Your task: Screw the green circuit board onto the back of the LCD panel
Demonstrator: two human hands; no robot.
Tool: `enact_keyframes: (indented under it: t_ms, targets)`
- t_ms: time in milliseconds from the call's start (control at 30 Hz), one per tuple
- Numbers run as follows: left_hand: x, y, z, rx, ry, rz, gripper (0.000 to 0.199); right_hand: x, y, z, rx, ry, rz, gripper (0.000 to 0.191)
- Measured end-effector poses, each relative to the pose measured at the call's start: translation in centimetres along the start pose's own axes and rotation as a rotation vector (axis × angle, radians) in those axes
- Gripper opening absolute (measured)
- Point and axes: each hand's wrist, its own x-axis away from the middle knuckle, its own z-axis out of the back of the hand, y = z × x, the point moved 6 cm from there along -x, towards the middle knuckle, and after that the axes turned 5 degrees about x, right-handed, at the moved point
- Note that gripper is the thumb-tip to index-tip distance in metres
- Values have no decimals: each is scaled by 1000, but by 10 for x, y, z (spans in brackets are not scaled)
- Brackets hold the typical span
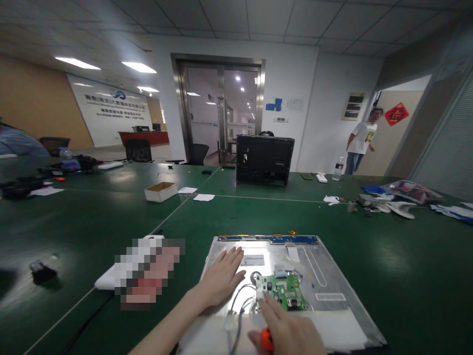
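Resting left hand (222,277), open and flat, on seemingly already uncovered panel (334,281) at near side of desk (417,276), and holding orange handle (266,340) in right hand (291,330), with board (281,290) and cable (239,329) still on it.

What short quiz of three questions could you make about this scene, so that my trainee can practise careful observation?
1. True or false: the left hand rests on the silver, flat metal panel.

2. Which thing is in the right hand?
A. a clear plastic bottle
B. a smooth orange object, partly hidden
C. a white sheet of paper

3. In the camera view, on which side of the left hand is the green, rectangular circuit board?

Key: 1. True. 2. B. 3. The right side.
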Motion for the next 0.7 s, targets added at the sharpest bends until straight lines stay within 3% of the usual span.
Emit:
enact_keyframes:
  t_ms: [133,300,433,700]
  targets:
    - [4,-21,4,-2,6,-6,60,9,71,3,-3,-47,-199,40]
    - [5,-36,7,-21,7,-27,61,26,122,-14,1,-161,-332,47]
    - [7,-42,9,-6,8,-33,61,33,129,-23,-37,-188,-369,49]
    - [7,-64,11,78,9,-62,58,26,108,-29,-20,-174,-285,42]
